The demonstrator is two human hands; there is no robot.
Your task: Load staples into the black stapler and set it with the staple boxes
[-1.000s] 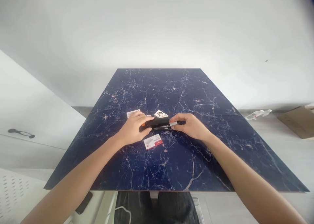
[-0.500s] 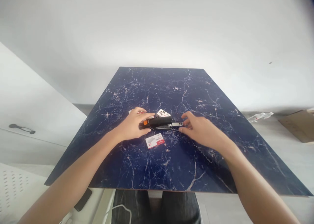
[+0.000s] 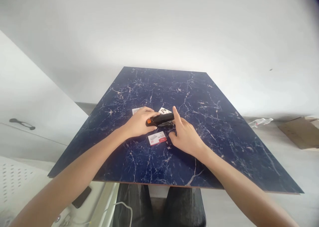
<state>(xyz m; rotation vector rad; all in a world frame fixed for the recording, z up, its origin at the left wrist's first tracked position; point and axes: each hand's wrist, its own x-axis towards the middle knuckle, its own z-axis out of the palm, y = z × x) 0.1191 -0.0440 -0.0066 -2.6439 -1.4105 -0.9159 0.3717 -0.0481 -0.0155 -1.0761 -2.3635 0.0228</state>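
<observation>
Lap in dark trousers [image 3: 181,208] sits lowest in my feed, with a thin white cable [image 3: 122,208] and a black phone [image 3: 81,197] beside it. Above them spreads a dark blue marble-patterned tabletop [image 3: 189,94] veined in white. I read the left hand [image 3: 141,124] as clenched, grasping a black plastic stapler [image 3: 159,119] with an orange button [image 3: 149,121], which sits crosswise near the tabletop's middle. The right hand [image 3: 185,137] is released and open, its raised index finger [image 3: 175,113] just beside the stapler's front end; I cannot tell whether they touch. A flat white-and-red staple box [image 3: 157,138] lies between the 2 hands, just in front of the stapler. Behind it are a white card [image 3: 136,111], partly under the left fingers, and a small black-and-white box [image 3: 164,111]. Farther off I see a clear plastic bottle [image 3: 260,122], a brown cardboard box [image 3: 301,132], a white cabinet [image 3: 37,97] and a white wall [image 3: 159,28]
</observation>
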